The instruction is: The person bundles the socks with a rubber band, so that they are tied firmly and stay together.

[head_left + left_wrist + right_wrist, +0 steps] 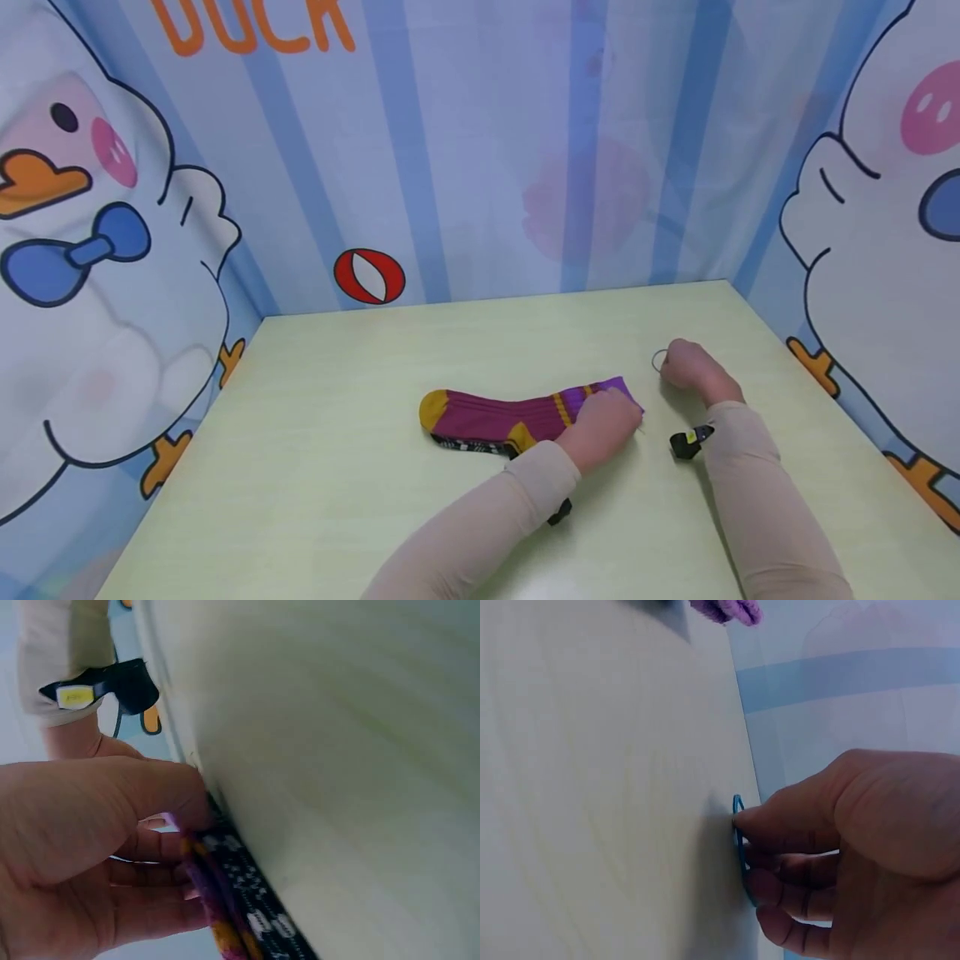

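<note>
A maroon sock (487, 418) with yellow toe and heel and a purple cuff lies across the table. Beneath it shows a black-and-white patterned sock (472, 446), seen closer in the left wrist view (259, 900). My left hand (606, 421) pinches the pair at the cuff end, thumb on the patterned sock and fingers on the maroon side. Off to the right, my right hand (693, 368) pinches a thin blue-green loop (740, 844), like a rubber band, between thumb and fingers. It is held just above the tabletop.
The pale table (322, 358) meets a striped blue cloth backdrop (480, 167) along its far edge. Cartoon duck panels (112, 358) flank both sides. Black wrist cameras (690, 442) sit on both sleeves.
</note>
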`<act>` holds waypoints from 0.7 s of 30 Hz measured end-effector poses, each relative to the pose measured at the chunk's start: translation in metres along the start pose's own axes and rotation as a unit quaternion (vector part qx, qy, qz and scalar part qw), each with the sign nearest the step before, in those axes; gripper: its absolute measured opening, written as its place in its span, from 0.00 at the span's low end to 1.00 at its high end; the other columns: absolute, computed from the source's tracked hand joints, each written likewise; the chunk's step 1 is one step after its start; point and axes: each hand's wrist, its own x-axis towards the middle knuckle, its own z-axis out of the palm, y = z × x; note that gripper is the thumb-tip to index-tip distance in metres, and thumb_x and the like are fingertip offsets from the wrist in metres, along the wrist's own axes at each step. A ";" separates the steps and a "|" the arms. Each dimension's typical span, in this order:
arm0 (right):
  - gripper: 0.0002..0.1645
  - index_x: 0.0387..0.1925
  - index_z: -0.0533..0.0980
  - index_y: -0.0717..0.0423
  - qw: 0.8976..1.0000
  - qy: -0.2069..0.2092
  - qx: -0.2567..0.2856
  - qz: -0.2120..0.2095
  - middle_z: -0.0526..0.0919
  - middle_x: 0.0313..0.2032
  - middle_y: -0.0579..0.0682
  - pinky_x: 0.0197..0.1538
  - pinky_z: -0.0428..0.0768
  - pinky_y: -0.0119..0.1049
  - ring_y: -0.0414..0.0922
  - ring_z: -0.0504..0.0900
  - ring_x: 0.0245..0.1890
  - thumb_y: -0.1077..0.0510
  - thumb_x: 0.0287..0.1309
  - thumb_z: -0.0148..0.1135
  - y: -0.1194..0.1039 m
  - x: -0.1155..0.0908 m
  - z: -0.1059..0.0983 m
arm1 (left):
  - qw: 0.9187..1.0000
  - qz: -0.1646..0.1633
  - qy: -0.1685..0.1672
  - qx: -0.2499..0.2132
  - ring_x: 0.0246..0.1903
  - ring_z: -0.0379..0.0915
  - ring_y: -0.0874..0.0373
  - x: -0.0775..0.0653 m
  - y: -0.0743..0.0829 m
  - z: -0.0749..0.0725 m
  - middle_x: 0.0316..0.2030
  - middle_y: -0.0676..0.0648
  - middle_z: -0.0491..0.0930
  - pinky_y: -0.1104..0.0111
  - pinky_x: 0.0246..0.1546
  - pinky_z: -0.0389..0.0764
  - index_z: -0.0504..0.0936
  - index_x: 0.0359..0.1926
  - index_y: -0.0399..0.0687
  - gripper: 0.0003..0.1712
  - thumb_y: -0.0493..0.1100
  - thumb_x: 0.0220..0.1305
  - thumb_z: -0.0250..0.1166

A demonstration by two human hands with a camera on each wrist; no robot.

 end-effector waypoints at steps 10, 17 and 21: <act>0.14 0.32 0.78 0.69 0.993 0.037 0.113 -0.022 0.73 0.24 0.52 0.29 0.68 0.39 0.45 0.69 0.23 0.61 0.65 0.52 0.003 -0.006 -0.003 | 0.979 -0.079 -0.059 -0.177 0.25 0.69 0.63 -0.005 -0.021 -0.001 0.27 0.53 0.75 0.73 0.25 0.75 0.81 0.30 0.50 0.09 0.46 0.68 0.66; 0.19 0.46 0.79 0.73 0.987 0.075 0.139 -0.003 0.82 0.40 0.62 0.35 0.71 0.40 0.50 0.74 0.34 0.58 0.67 0.54 0.010 -0.003 -0.002 | 0.952 -0.111 -0.059 -0.280 0.27 0.69 0.61 -0.006 -0.038 0.004 0.37 0.48 0.73 0.73 0.24 0.71 0.80 0.33 0.45 0.11 0.48 0.68 0.64; 0.21 0.50 0.77 0.72 0.972 0.104 0.208 0.031 0.83 0.42 0.62 0.41 0.72 0.40 0.51 0.77 0.40 0.57 0.70 0.50 0.011 -0.004 0.001 | 0.932 -0.118 -0.056 -0.338 0.30 0.71 0.59 -0.010 -0.044 0.007 0.39 0.48 0.73 0.72 0.28 0.73 0.78 0.42 0.41 0.10 0.45 0.69 0.62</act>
